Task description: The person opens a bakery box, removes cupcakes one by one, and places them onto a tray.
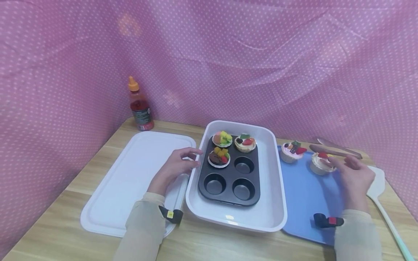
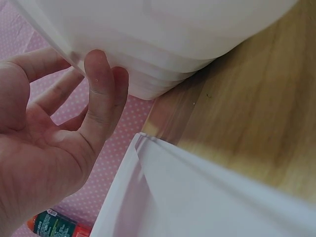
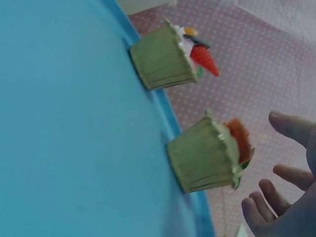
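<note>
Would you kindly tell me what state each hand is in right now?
Left hand: open, fingers at the rim of the deep white tray.
Right hand: open, holding nothing, near the white-cream cupcake.

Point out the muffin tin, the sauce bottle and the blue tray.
Muffin tin (image 1: 229, 174): head view, flat top between its cups.
Sauce bottle (image 1: 142, 115): head view, dark label.
Blue tray (image 3: 84, 128): right wrist view, bare surface.

Over at the far left of the desk (image 1: 202, 246) stands a sauce bottle (image 1: 141, 113), dotted pink cloth (image 1: 228, 79) behind; a spatula (image 1: 377, 185) lies rightmost.
</note>
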The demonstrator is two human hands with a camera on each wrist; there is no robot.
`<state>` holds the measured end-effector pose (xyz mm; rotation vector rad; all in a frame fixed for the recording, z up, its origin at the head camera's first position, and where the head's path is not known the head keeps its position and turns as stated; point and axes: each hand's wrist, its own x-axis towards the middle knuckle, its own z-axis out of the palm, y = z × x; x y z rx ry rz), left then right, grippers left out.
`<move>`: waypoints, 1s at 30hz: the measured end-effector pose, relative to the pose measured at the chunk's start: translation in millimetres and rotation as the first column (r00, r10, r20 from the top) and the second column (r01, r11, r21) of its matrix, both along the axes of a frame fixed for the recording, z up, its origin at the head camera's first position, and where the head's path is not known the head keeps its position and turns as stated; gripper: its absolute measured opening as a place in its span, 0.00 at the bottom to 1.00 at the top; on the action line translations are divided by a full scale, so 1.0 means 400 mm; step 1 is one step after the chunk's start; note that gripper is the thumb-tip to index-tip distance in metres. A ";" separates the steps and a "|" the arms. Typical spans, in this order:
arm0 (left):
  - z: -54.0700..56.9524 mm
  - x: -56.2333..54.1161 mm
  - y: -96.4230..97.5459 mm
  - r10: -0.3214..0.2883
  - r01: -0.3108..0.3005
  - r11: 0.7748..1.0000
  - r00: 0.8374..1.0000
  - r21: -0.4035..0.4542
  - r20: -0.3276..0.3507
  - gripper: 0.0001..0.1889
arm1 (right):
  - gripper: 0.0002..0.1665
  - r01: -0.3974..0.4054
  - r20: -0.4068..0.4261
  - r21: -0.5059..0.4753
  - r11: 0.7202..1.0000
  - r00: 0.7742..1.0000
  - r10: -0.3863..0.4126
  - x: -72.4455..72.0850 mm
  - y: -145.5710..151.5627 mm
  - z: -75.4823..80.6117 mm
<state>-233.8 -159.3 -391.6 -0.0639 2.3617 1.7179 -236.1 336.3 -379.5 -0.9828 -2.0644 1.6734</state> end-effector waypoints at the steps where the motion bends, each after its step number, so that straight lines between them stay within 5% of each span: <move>1: -0.001 0.000 -0.001 0.000 0.000 1.000 1.000 -0.001 0.000 0.21 | 0.45 0.013 -0.009 -0.001 1.000 1.000 -0.013 0.000 -0.004 0.006; 16: -0.007 -0.002 -0.008 -0.005 0.005 1.000 1.000 0.013 0.001 0.21 | 0.41 -0.040 -0.153 -0.132 0.990 0.988 0.019 0.037 -0.107 0.142; 24: -0.009 0.002 -0.005 -0.017 0.018 0.999 1.000 0.037 -0.020 0.21 | 0.29 -0.111 -0.268 -0.023 0.994 0.958 0.101 0.067 -0.192 0.201; 30: -0.007 -0.001 0.001 -0.007 0.008 0.999 1.000 0.052 -0.020 0.22 | 0.26 -0.208 -0.262 0.146 0.967 0.934 0.241 0.084 -0.264 0.222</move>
